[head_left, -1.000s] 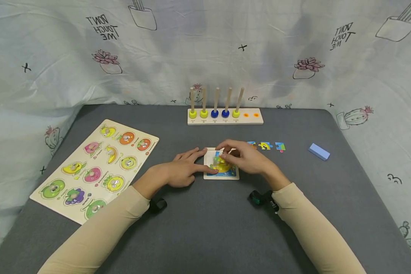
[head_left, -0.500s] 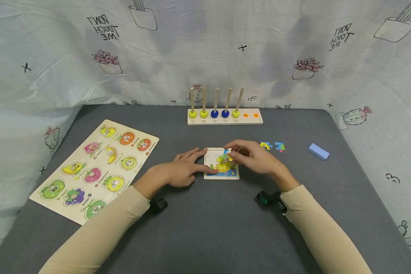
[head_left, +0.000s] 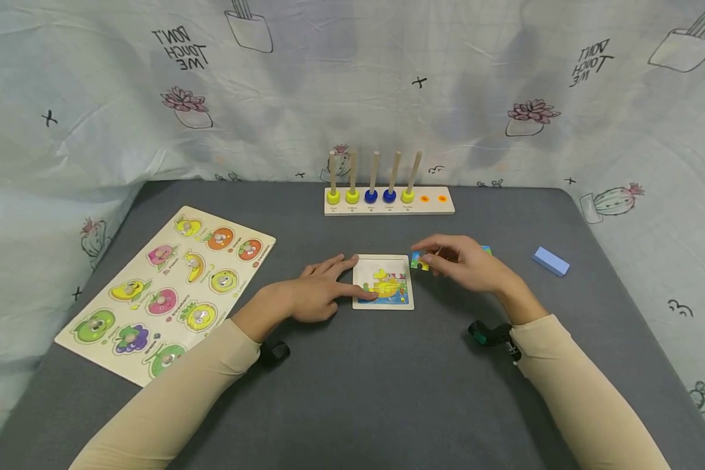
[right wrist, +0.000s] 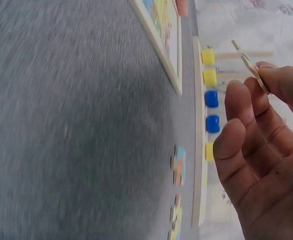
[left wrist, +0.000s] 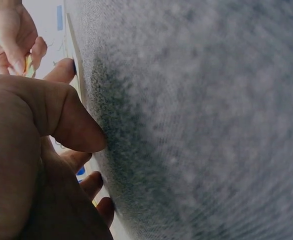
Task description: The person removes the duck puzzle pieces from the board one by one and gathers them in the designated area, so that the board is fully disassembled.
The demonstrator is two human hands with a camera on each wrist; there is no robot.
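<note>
A small square puzzle (head_left: 361, 262) in a pale wooden frame lies mid-table, its lower part filled with yellow and blue pieces and its upper part showing bare board. My left hand (head_left: 313, 294) rests over its left side, the extended index finger touching the picture. Just right of the frame, my right hand (head_left: 464, 264) pinches a blue and yellow puzzle piece (head_left: 417, 261) between thumb and forefinger. The right wrist view shows that puzzle piece (right wrist: 254, 71) edge-on, above the table; whether it is one piece or two joined, I cannot tell.
Loose puzzle pieces (right wrist: 180, 164) lie on the grey table, mostly hidden by my right hand in the head view. Behind stands a peg board (head_left: 389, 207) with upright sticks. A fruit knob board (head_left: 170, 267) lies left, a blue block (head_left: 551, 262) right.
My right hand has moved right, off the puzzle, carrying the pinched piece. More bare board shows at the puzzle's top. My left hand has stayed in place.
</note>
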